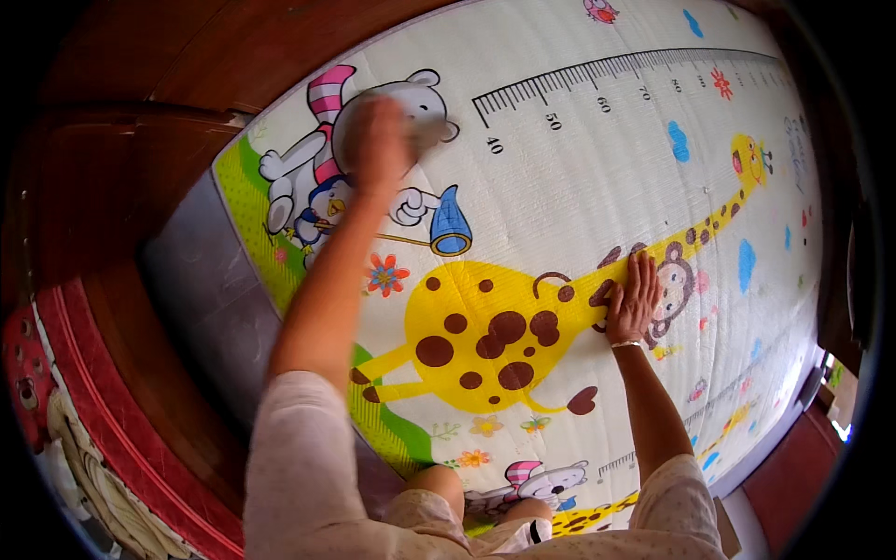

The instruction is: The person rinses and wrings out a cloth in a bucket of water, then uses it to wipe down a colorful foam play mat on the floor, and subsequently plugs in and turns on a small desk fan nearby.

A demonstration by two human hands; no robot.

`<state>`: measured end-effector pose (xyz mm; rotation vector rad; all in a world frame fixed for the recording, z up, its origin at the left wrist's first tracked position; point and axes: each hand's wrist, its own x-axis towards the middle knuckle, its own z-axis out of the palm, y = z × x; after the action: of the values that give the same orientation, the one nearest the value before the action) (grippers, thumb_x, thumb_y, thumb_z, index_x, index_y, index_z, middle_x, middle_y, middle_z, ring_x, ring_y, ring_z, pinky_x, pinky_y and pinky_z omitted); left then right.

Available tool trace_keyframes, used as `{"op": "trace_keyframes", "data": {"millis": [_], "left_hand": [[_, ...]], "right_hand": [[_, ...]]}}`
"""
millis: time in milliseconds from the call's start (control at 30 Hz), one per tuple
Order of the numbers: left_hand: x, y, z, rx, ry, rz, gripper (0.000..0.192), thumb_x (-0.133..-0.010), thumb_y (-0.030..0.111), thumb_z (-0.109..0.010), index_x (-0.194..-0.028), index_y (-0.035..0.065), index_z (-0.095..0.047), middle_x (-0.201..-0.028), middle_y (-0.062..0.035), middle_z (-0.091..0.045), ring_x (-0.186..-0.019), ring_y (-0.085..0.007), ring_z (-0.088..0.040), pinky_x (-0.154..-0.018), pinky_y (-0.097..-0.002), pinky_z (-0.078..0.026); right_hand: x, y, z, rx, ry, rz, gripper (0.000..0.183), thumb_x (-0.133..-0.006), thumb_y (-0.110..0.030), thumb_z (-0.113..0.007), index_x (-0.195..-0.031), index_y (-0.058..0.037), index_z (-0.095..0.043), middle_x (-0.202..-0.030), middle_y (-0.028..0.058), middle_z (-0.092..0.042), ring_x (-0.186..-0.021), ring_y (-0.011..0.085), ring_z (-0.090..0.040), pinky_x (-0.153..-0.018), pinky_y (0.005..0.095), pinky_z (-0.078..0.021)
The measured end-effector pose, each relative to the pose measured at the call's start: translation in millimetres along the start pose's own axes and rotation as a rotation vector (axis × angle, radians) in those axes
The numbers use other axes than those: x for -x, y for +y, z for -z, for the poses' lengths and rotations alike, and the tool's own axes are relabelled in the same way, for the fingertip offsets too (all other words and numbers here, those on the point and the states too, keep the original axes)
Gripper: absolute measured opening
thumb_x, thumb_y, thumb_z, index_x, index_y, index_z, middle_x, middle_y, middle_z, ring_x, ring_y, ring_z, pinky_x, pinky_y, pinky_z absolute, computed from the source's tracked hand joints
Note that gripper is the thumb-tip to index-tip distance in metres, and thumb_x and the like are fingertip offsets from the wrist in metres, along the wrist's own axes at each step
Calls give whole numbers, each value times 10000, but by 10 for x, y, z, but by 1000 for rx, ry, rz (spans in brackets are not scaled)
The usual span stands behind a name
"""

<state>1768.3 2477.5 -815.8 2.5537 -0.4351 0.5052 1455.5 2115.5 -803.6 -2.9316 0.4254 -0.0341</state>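
Note:
A white printed play mat [546, 189] spreads before me, with a ruler scale, a yellow giraffe, a monkey and a grey bear on it. My left hand [381, 143], at upper left, is motion-blurred over the bear's head. A greyish-brown smear shows beside its fingers; whether that is a cloth in the hand or the blurred print, I cannot tell. My right hand [633, 297] lies flat on the mat at the giraffe's neck, beside the monkey's face, palm down and holding nothing. A thin bracelet [626, 344] circles that wrist.
My bare knees [439, 484] are at the mat's lower edge. Dark reddish-brown wooden panels [133, 182] stand along the left and top. Greyish floor tiles [203, 231] show beside the mat. At lower left are a red cushioned edge [126, 434] and crumpled fabric [105, 483].

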Motion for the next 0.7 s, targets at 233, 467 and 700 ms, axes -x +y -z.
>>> {"op": "trace_keyframes", "data": {"millis": [233, 467, 700], "left_hand": [[877, -1831, 855, -664, -135, 270, 425, -960, 154, -470, -1335, -45, -482, -1408, -206, -450, -1316, -368, -414, -1127, -444, -312], [1509, 561, 158, -367, -241, -3, 432, -929, 61, -474, -1355, -11, -477, -1451, -181, -397, -1373, -374, -345, -1158, -460, -278], [1823, 3115, -179, 659, -640, -104, 500, -957, 142, -503, -1430, 17, -399, -1512, -194, -340, -1413, -364, -307, -1162, -435, -240]], "right_hand": [[-5, 50, 55, -89, -23, -73, 588, -865, -208, -552, -1433, -96, -445, -1526, 136, -363, -1434, 353, -273, -1181, 486, -147], [-64, 102, 194, -113, -27, -41, 616, -900, -269, -548, -1476, -123, -385, -1551, 112, -326, -1459, 295, -242, -1190, 450, -152], [34, 195, 107, -182, 43, -4, 654, -883, -291, -530, -1496, -143, -356, -1559, 91, -318, -1465, 278, -235, -1187, 433, -152]]}}
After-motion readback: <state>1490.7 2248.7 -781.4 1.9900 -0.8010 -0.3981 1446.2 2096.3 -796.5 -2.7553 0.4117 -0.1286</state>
